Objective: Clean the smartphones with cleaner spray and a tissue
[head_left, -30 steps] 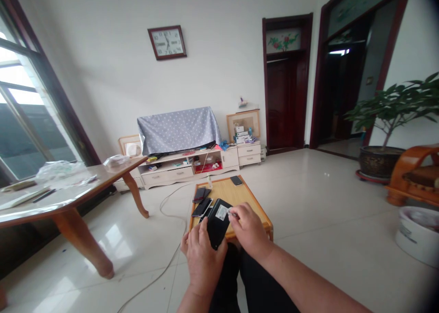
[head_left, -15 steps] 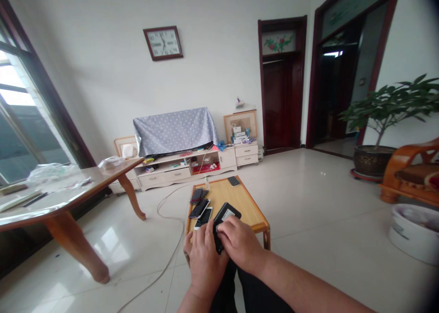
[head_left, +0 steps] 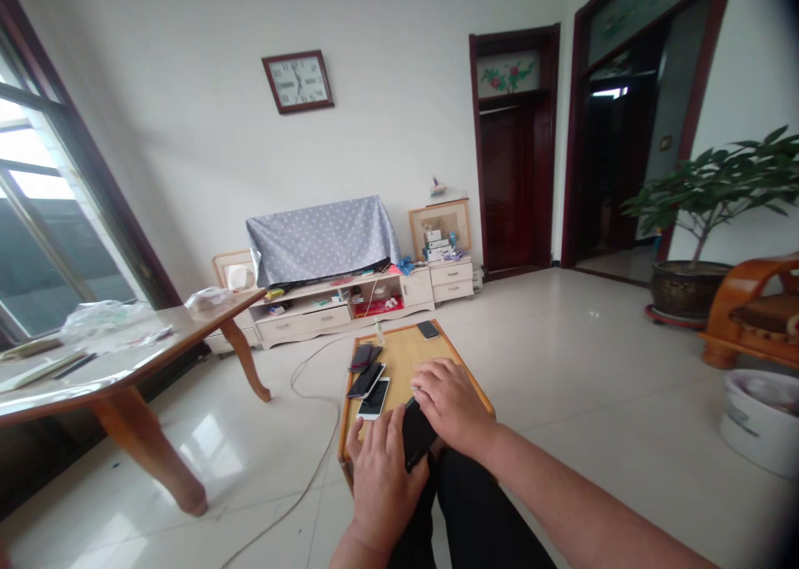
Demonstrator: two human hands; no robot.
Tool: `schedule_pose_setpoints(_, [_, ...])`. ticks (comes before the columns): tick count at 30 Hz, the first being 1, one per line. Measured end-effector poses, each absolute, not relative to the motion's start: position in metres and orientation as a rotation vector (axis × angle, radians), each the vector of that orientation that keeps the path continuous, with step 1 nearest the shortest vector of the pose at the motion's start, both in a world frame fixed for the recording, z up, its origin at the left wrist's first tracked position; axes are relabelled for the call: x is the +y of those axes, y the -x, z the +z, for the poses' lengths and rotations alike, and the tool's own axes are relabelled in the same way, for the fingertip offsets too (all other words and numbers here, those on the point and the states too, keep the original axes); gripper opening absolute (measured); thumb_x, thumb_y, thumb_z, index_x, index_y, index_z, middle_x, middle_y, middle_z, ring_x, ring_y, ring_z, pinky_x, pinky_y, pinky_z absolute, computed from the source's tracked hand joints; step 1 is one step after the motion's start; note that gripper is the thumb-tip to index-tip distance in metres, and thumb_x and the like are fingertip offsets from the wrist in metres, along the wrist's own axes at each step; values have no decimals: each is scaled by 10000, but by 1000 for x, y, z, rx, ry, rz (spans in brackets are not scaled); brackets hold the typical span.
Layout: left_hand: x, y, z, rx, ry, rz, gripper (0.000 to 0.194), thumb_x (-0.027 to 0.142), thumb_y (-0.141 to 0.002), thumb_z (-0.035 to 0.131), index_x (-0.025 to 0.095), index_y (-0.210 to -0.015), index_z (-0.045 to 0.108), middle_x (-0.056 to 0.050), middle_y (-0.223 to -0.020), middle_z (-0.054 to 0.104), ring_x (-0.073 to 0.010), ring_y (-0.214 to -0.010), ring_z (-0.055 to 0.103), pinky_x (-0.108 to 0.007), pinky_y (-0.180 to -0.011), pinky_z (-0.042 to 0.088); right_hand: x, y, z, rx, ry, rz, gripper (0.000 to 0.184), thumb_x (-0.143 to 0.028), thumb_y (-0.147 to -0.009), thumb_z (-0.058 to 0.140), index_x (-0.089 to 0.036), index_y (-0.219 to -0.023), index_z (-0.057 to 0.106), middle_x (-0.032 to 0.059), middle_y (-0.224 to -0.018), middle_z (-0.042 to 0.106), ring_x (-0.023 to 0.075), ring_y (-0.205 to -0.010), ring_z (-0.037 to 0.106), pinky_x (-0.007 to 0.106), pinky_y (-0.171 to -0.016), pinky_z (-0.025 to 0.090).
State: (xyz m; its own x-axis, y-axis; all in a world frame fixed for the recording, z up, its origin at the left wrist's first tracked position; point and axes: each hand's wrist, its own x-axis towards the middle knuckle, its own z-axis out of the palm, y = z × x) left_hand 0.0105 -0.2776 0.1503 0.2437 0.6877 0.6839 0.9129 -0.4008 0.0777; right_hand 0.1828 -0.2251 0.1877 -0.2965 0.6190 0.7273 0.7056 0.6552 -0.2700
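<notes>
Between my hands, above the near end of a small wooden table (head_left: 404, 348), is a black phone (head_left: 417, 432), tilted, with a plain dark face showing. My left hand (head_left: 385, 479) grips its left side, thumb low and fingers along the edge. The fingers of my right hand (head_left: 454, 404) are bent over its upper right edge and cover that corner. Just beyond my left fingers lies a white phone (head_left: 374, 398) with a dark screen. A dark phone (head_left: 365, 381) rests beside it, partly overlapping it. Another dark item (head_left: 364, 357) behind them is blurred out.
At the table's far end are a small clear bottle (head_left: 379, 333) and a black phone (head_left: 428, 329). A pale cable (head_left: 318, 398) runs across the floor on the left. A larger wooden table (head_left: 143, 344) stands left, a white bucket (head_left: 758, 423) right.
The black phone has turned, so its pale label no longer shows and a plain dark face does. My right hand has moved up to its upper edge. The view has shifted slightly.
</notes>
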Motion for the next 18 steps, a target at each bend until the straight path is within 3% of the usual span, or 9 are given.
schedule_pose_setpoints(2, [-279, -11, 154, -1449, 2231, -932, 574, 292, -799, 665, 231, -1354, 530, -102, -1234, 669, -286, -1166, 605, -538, -1187, 208, -220, -194, 194, -2117, 961, -134, 235, -177, -940, 572, -268, -1112, 704, 61, -1164, 714, 280, -1178, 556, 465, -1023, 368])
schedule_pose_setpoints(4, [-279, -11, 158, -1429, 2282, -916, 594, 250, -785, 655, 250, -1364, 526, -85, -1235, 675, -278, -1156, 607, -554, -1210, 158, -217, -204, 198, -2233, 940, -98, 241, -178, -927, 585, -290, -1087, 727, 40, -1075, 747, 271, -1117, 596, 468, -1014, 355])
schedule_pose_setpoints(11, [-281, -9, 168, -1362, 2475, -744, 721, 136, -730, 589, 298, -1426, 493, -58, -1318, 655, -280, -1268, 535, -586, -1242, 33, -214, -226, 197, -2367, 895, 466, 80, -211, -793, 690, -252, -782, 758, -14, -768, 727, 176, -763, 624, 262, -723, 400])
schedule_pose_setpoints(14, [-276, -5, 168, -1333, 2476, -682, 791, 98, -699, 568, 311, -1455, 475, -41, -1430, 590, -295, -1386, 442, -576, -1248, 55, -212, -227, 187, -2233, 925, 784, 74, -240, -757, 702, -209, -690, 706, -39, -657, 673, 145, -644, 566, 227, -604, 355])
schedule_pose_setpoints(18, [-264, -1, 163, -1409, 2257, -761, 816, 78, -742, 543, 288, -1517, 400, -57, -1584, 420, -308, -1504, 285, -554, -1241, 151, -211, -215, 163, -1739, 1062, 1211, 160, -340, -770, 699, -184, -741, 682, -37, -628, 640, 139, -594, 550, 230, -569, 373])
